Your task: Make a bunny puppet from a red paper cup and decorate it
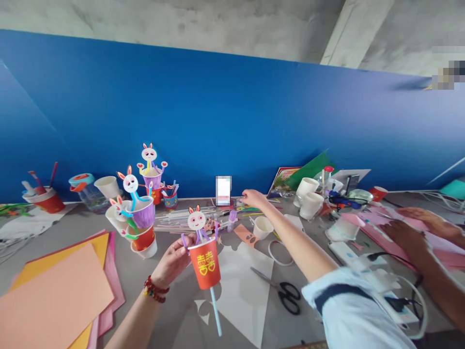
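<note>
In my left hand (pixel 177 253) is a red paper cup (pixel 205 265) with a yellow double-happiness print, gripped at its left side near the rim. A white paper rabbit head (pixel 196 220) and purple pipe-cleaner arms rise above the cup. From its underside a pale blue straw (pixel 215 312) sticks out, tilted. My right hand (pixel 254 198) is stretched far across the table, beside the upright phone (pixel 223 190). Its fingers are drawn together; anything between them is too small to make out. Below that arm lie black-handled scissors (pixel 278 288) and a white sheet (pixel 247 291).
Finished-looking rabbit cups (pixel 142 213) stand at the left, behind a stack of coloured paper (pixel 54 295). Straws and pens (pixel 185 218) lie along the back. A white paper cup (pixel 263 227), a tape roll (pixel 280 253) and a power strip (pixel 374 278) are rightward. Another person's hands (pixel 407 237) work at far right.
</note>
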Demonstrator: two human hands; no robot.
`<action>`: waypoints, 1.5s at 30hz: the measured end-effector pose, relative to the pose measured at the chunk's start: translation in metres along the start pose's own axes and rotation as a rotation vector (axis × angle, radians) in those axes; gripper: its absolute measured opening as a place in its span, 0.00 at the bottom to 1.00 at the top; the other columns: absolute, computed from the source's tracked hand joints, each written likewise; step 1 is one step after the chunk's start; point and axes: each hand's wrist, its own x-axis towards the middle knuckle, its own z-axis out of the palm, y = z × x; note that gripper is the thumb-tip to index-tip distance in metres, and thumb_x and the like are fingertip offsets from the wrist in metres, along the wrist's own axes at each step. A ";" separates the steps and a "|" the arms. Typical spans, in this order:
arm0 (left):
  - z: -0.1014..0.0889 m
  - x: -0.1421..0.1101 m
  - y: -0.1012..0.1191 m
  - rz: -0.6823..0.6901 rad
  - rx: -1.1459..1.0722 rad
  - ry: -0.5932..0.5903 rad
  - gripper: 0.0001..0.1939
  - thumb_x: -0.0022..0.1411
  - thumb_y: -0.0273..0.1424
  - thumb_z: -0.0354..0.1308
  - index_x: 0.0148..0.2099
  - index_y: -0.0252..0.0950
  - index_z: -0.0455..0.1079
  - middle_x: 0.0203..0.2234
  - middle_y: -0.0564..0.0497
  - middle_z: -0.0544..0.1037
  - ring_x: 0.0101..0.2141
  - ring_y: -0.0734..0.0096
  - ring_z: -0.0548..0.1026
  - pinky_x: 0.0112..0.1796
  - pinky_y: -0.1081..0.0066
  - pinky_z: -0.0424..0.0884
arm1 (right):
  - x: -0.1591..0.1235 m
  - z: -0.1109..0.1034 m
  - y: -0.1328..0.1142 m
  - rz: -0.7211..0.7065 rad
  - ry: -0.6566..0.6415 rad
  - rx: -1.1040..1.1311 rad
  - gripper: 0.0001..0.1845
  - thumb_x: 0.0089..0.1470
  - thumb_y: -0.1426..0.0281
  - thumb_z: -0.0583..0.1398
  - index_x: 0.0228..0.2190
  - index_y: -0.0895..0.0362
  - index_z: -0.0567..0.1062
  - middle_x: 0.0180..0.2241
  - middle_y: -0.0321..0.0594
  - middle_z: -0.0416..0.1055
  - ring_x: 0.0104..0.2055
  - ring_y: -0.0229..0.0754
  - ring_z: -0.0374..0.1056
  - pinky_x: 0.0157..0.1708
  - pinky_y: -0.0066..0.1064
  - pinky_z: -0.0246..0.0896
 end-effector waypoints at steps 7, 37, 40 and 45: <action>-0.014 0.003 0.002 0.014 -0.058 0.080 0.11 0.54 0.34 0.70 0.36 0.36 0.74 0.43 0.48 0.76 0.42 0.62 0.76 0.45 0.64 0.71 | 0.056 0.040 -0.005 0.113 -0.244 -0.182 0.18 0.64 0.64 0.61 0.52 0.58 0.71 0.53 0.46 0.70 0.49 0.47 0.71 0.47 0.45 0.71; -0.011 0.001 0.003 0.062 -0.102 0.069 0.11 0.54 0.35 0.70 0.37 0.35 0.74 0.41 0.46 0.80 0.42 0.59 0.78 0.46 0.60 0.72 | -0.164 0.064 -0.044 -0.435 -0.177 0.172 0.25 0.54 0.57 0.65 0.52 0.49 0.72 0.48 0.44 0.76 0.41 0.49 0.74 0.41 0.37 0.68; -0.017 0.001 0.002 0.048 -0.101 0.107 0.12 0.53 0.34 0.70 0.38 0.36 0.74 0.42 0.47 0.81 0.41 0.60 0.79 0.45 0.62 0.73 | -0.171 0.096 -0.053 -0.438 -0.152 0.021 0.35 0.51 0.58 0.67 0.58 0.55 0.68 0.52 0.52 0.73 0.53 0.58 0.69 0.48 0.44 0.66; -0.027 0.002 0.001 0.016 -0.089 0.145 0.18 0.54 0.35 0.70 0.45 0.35 0.75 0.39 0.46 0.82 0.42 0.60 0.79 0.45 0.63 0.73 | -0.182 0.108 -0.046 -0.457 -0.086 0.031 0.40 0.49 0.63 0.69 0.60 0.51 0.64 0.62 0.49 0.63 0.61 0.58 0.61 0.57 0.48 0.60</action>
